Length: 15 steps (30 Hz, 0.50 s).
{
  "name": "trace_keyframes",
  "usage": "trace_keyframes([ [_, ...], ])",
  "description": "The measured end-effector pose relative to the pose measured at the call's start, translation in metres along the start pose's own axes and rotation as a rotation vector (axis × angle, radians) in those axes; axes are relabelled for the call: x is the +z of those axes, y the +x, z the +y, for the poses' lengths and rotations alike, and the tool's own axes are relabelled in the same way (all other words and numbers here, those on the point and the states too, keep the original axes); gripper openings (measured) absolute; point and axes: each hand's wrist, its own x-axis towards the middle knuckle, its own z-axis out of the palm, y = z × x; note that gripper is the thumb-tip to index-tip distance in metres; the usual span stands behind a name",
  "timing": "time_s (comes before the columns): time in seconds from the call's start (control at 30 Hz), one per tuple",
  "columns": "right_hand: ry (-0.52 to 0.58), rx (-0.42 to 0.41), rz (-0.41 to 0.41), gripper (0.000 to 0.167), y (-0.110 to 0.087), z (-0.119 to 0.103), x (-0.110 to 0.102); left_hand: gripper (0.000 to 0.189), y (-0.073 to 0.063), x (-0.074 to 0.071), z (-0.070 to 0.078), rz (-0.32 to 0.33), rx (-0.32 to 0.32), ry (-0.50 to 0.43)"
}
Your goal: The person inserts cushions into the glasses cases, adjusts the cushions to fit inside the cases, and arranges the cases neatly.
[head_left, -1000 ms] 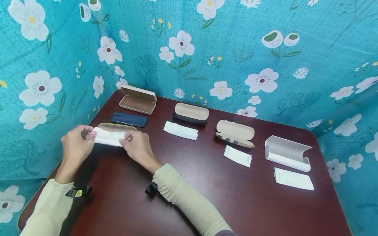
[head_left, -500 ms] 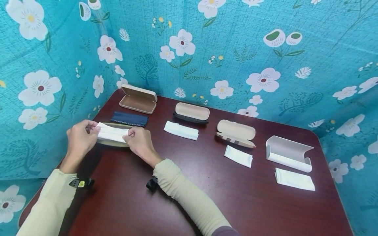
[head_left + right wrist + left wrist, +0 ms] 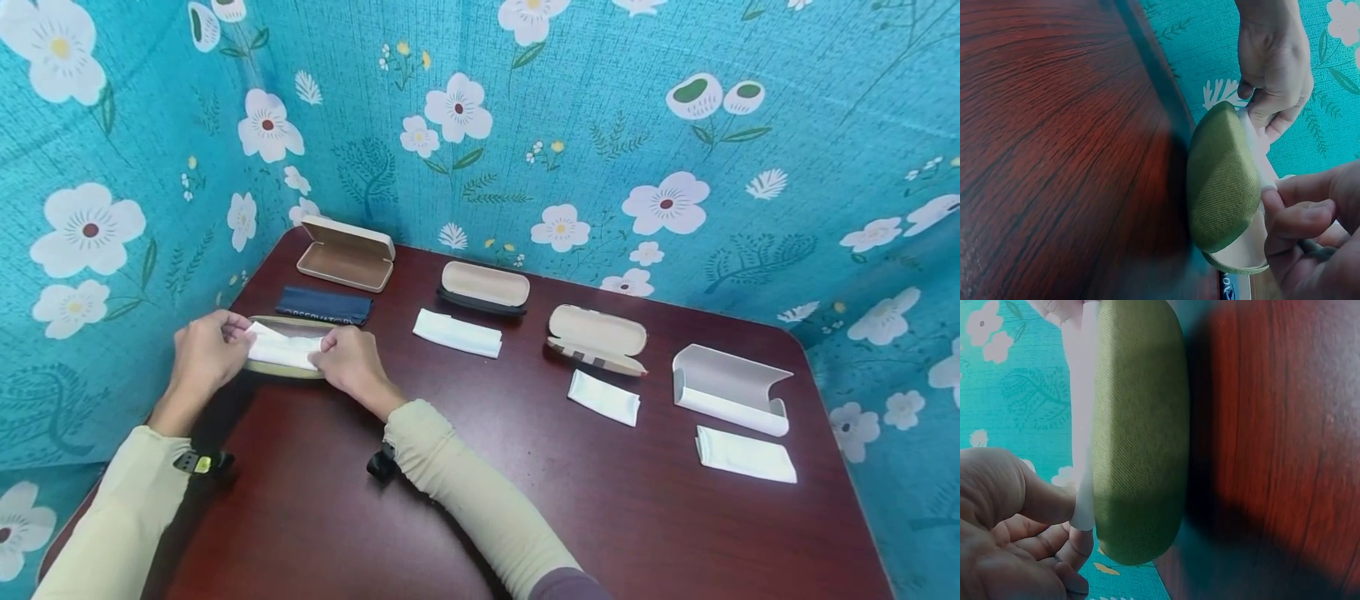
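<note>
A folded white cloth [image 3: 281,347] is stretched between both hands over an open green glasses case [image 3: 285,370] at the table's left. My left hand [image 3: 212,348] pinches its left end between thumb and fingers. At the other end, my right hand [image 3: 352,362] pinches it the same way. In the left wrist view the cloth lies along the rim of the case's green fabric side [image 3: 1138,431]. From the right wrist, the pale lining [image 3: 1244,245] of the opened lid shows beyond the cloth, whose middle sags toward the case.
Behind the green case lie a navy cloth [image 3: 322,305] and an open brown-lined case [image 3: 347,265]. Farther right stand a black case [image 3: 483,287], a checked case [image 3: 597,337] and a white case [image 3: 729,392], each open with a folded white cloth [image 3: 457,332] in front.
Both hands have lowered the white cloth onto the green case, and they have shifted slightly right. More of the case's green front now shows below the cloth.
</note>
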Motion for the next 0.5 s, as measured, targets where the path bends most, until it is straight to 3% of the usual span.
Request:
trace_keyframes([
  [0.17, -0.061, -0.003, -0.039, 0.037, -0.003, -0.004, 0.003, 0.015, -0.004, -0.002, -0.007, -0.049, 0.037, 0.025],
  [0.3, -0.105, 0.060, -0.061, 0.051, -0.006, -0.006, 0.005, 0.015, -0.005, -0.004, -0.012, -0.070, 0.076, 0.043],
  [0.5, -0.171, 0.156, -0.100, 0.050, -0.006, -0.006, 0.004, 0.014, 0.001, 0.000, -0.014, -0.138, 0.099, 0.071],
])
